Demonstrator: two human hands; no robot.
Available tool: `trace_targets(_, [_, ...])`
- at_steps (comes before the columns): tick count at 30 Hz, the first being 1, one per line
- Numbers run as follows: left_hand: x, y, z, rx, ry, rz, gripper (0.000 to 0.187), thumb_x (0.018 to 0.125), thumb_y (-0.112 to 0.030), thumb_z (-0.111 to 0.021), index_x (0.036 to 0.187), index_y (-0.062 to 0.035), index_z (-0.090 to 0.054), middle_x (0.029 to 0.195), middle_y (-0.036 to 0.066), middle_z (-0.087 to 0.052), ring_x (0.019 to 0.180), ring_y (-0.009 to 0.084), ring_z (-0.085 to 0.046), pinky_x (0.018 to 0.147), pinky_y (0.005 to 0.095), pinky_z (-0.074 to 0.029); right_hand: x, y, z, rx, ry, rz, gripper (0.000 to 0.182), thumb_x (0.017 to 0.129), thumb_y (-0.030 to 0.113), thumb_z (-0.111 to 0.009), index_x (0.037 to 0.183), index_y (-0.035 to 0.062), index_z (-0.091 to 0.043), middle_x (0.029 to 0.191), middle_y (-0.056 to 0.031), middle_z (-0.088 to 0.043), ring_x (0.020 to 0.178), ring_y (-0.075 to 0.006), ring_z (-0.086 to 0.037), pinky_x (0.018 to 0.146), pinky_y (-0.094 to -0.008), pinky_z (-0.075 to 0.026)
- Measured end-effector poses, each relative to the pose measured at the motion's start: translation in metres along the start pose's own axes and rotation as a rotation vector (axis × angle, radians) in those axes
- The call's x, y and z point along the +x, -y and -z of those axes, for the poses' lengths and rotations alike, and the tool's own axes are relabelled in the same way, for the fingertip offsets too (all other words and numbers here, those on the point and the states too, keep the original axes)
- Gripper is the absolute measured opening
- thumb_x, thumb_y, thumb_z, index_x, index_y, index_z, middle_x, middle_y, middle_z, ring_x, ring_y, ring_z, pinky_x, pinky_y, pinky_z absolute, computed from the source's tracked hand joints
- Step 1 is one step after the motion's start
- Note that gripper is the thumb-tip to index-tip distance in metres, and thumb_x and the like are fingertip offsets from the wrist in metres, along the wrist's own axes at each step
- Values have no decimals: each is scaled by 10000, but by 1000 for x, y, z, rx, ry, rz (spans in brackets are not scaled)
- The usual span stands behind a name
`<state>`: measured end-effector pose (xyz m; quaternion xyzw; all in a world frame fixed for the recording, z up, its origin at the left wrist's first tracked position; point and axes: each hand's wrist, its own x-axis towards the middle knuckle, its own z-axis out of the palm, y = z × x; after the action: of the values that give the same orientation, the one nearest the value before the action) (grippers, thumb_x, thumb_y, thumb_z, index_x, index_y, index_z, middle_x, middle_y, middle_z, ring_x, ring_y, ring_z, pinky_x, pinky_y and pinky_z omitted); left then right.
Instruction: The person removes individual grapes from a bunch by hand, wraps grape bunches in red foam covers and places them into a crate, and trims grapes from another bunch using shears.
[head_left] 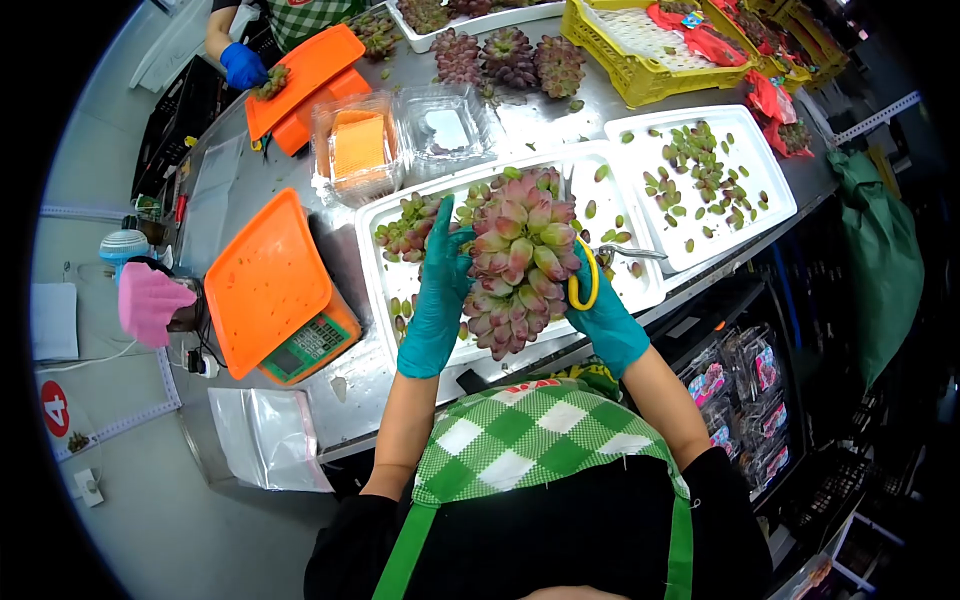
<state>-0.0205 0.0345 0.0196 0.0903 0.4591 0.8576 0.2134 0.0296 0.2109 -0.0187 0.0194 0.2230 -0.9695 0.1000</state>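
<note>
A large clustered succulent [520, 262] with green and pink-tipped leaves is held up between my two hands, over a white tray [376, 318]. My left hand [437, 290], in a teal glove, grips the plant from its left side with the index finger pointing up. On the other side, my right hand [606, 318], also gloved, has a yellow-handled pair of scissors [590, 272] hooked on its fingers and rests against the plant. A curved metal tool [638, 253] shows just beyond the right hand. Smaller succulents [412, 228] and loose leaves lie in the tray.
A second white tray [780, 200] with loose leaves adjoins on the right. To the left stand an orange scale [275, 285] and clear plastic boxes [357, 150]. Several big succulents [508, 58] and a yellow crate [632, 88] are behind. A co-worker's blue-gloved hand [243, 66] holds a small succulent.
</note>
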Motion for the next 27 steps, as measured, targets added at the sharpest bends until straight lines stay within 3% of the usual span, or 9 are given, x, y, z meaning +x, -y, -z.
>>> trace_targets(1, [-8,10,7,-14,23,16,639,851,-465,-390,1348,-130,-166,1297,117,-340,1168,198,-372,945,337,-345,3,-2,5,87,120,-12,365,901,253,-377,1199,42,-390,1082,-85,-519,924,-177,-557,818,-284,-481])
trace_targets(3, [-35,42,38,-198,75,284,728,811,-573,-357,1339,-105,-177,1360,76,-256,1198,236,-344,983,381,-303,2,-4,-11,-24,19,-7,367,891,283,-395,1179,56,-414,1058,-73,-528,910,-157,-556,792,-267,-484])
trace_targets(4, [-44,38,27,-441,131,299,736,804,-586,-352,1329,-95,-195,1340,89,-287,1189,246,-354,982,385,-312,2,-6,-21,-111,-74,-12,368,887,298,-404,1170,63,-427,1046,-67,-533,903,-147,-555,778,-258,-486])
trace_targets(9, [-42,48,42,-425,72,206,668,813,-526,-420,1291,-87,-264,1273,109,-361,1168,262,-375,955,397,-347,15,-3,-59,-363,-251,-44,374,846,207,-523,1168,32,-447,972,-40,-552,867,-85,-526,772,-197,-444])
trace_targets(12, [-18,41,39,-617,184,117,599,825,-387,-499,1286,-81,-268,1261,104,-369,1148,255,-398,942,385,-358,22,19,-95,-823,-196,-83,418,804,140,-589,1178,20,-444,967,-37,-551,859,-60,-504,758,-179,-425])
trace_targets(16, [-5,30,34,-643,238,96,598,810,-346,-523,1283,-75,-275,1253,102,-379,1143,253,-405,939,380,-360,26,32,-110,-1098,-163,240,500,758,72,-625,1214,49,-422,986,-36,-559,856,-70,-508,784,-211,-424])
trace_targets(21, [-4,12,31,-500,210,129,601,790,-295,-552,1278,-68,-284,1243,100,-390,1135,250,-414,935,373,-364,30,43,-131,-1242,230,535,616,687,-23,-600,1251,102,-386,1169,-86,-472,1043,-160,-478,890,-289,-385])
trace_targets(24, [-9,8,29,-447,172,166,605,778,-264,-570,1275,-63,-289,1237,99,-397,1131,248,-419,932,370,-365,27,45,-145,-1510,399,566,629,655,39,-617,1242,100,-398,1035,-102,-519,912,-239,-511,806,-331,-409])
trace_targets(27, [-10,16,36,-384,132,219,610,767,-234,-588,1273,-59,-295,1231,98,-404,1127,247,-425,930,366,-367,17,44,-149,-1645,456,629,655,615,51,-642,1229,109,-423,959,-71,-536,830,-244,-487,746,-336,-394])
